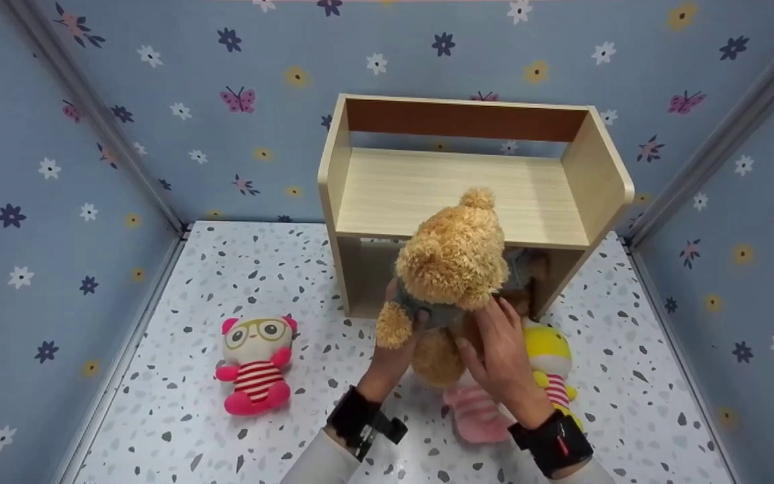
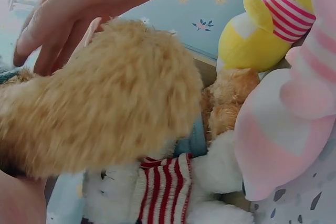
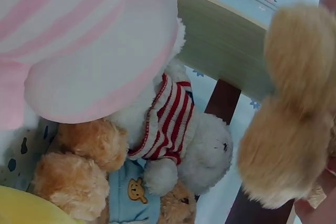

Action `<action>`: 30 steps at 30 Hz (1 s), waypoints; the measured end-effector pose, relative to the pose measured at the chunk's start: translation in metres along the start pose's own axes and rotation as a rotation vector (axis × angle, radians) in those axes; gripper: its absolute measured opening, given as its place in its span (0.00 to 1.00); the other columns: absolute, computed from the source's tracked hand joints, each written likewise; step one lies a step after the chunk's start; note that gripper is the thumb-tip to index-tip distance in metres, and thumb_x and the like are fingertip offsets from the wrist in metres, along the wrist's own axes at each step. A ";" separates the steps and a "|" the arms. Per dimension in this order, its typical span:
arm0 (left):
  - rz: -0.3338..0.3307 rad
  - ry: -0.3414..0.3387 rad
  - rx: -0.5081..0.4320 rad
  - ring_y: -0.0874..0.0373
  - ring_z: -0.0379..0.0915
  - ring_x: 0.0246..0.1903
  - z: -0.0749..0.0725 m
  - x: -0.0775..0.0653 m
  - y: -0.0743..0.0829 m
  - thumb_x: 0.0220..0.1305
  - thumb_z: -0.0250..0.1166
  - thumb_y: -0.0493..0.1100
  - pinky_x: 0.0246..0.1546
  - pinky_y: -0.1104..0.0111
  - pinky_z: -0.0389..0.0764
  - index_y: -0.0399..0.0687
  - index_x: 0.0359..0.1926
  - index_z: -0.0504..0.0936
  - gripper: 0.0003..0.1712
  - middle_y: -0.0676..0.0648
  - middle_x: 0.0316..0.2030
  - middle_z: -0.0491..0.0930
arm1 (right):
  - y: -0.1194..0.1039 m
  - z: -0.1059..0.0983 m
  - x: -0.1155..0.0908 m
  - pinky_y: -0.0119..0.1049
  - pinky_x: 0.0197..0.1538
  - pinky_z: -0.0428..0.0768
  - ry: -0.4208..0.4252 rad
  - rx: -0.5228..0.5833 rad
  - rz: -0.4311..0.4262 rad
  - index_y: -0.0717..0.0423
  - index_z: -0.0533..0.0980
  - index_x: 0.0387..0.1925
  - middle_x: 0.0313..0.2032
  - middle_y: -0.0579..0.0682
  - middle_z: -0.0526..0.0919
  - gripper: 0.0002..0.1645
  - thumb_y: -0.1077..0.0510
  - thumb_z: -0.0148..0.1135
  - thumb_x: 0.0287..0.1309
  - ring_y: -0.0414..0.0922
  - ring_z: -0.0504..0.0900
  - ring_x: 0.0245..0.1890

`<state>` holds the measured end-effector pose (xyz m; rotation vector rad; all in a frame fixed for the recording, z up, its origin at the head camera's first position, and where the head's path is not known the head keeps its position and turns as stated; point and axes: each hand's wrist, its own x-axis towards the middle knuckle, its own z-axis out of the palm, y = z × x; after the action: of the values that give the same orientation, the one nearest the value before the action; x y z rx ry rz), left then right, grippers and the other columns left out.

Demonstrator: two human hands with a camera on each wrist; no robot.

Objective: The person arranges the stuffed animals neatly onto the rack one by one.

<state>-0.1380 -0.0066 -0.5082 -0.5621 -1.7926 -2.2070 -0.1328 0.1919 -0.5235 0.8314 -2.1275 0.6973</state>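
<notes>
A fluffy tan teddy bear [image 1: 451, 262] in grey-blue clothing is held upright before a small wooden shelf [image 1: 461, 195]. My left hand [image 1: 394, 353] grips its body at the side, thumb across the clothing. On the bear's other side, my right hand [image 1: 498, 346] touches it with loosely extended fingers. The bear's furry leg [image 2: 126, 98] fills much of the left wrist view, below the right hand. In the right wrist view, a white plush in a striped sweater [image 3: 170, 119] and a brown bear in blue clothing [image 3: 134, 192] lie together by the shelf panel.
A pink striped plush [image 1: 481, 413] lies beneath my right hand. Beside it is a yellow-headed plush [image 1: 548, 349]. A pink panda plush [image 1: 259, 363] with glasses lies at left on the speckled floor [image 1: 179, 296]. Flowered walls [image 1: 387, 40] stand behind and on both sides.
</notes>
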 end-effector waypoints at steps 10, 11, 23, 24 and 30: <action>-0.422 0.061 -0.090 0.47 0.57 0.74 -0.011 -0.010 -0.008 0.73 0.56 0.69 0.76 0.54 0.55 0.47 0.82 0.49 0.50 0.41 0.74 0.61 | 0.008 0.007 -0.006 0.52 0.60 0.76 0.071 0.074 0.128 0.68 0.76 0.63 0.57 0.62 0.83 0.31 0.45 0.46 0.81 0.60 0.82 0.55; -0.452 0.058 -0.090 0.47 0.54 0.76 -0.012 -0.011 -0.009 0.74 0.55 0.68 0.76 0.54 0.53 0.47 0.82 0.48 0.50 0.40 0.76 0.58 | 0.008 0.007 -0.006 0.51 0.59 0.77 0.046 0.106 0.185 0.67 0.77 0.62 0.57 0.61 0.84 0.30 0.45 0.47 0.81 0.59 0.82 0.54; -0.611 -0.037 -0.074 0.42 0.43 0.79 -0.034 -0.015 -0.033 0.80 0.42 0.67 0.78 0.51 0.49 0.43 0.83 0.45 0.46 0.38 0.81 0.46 | 0.005 0.018 -0.001 0.38 0.38 0.67 -0.378 0.543 0.884 0.55 0.74 0.33 0.25 0.47 0.70 0.21 0.44 0.53 0.77 0.45 0.71 0.29; -0.588 -0.036 -0.070 0.41 0.46 0.79 -0.035 -0.015 -0.036 0.81 0.41 0.66 0.77 0.51 0.49 0.42 0.82 0.47 0.45 0.37 0.80 0.49 | 0.004 0.019 -0.001 0.39 0.40 0.67 -0.410 0.563 0.928 0.54 0.73 0.34 0.26 0.47 0.70 0.21 0.43 0.53 0.77 0.45 0.72 0.30; -0.501 -0.044 -0.106 0.43 0.54 0.74 -0.042 -0.015 -0.047 0.83 0.36 0.63 0.76 0.53 0.51 0.38 0.78 0.54 0.39 0.36 0.73 0.59 | -0.001 0.025 -0.004 0.49 0.56 0.71 -0.573 0.510 1.065 0.56 0.76 0.49 0.42 0.55 0.80 0.33 0.30 0.52 0.72 0.52 0.78 0.49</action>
<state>-0.1499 -0.0376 -0.5637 -0.1907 -2.0211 -2.6378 -0.1405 0.1754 -0.5405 0.0210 -2.9393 1.7540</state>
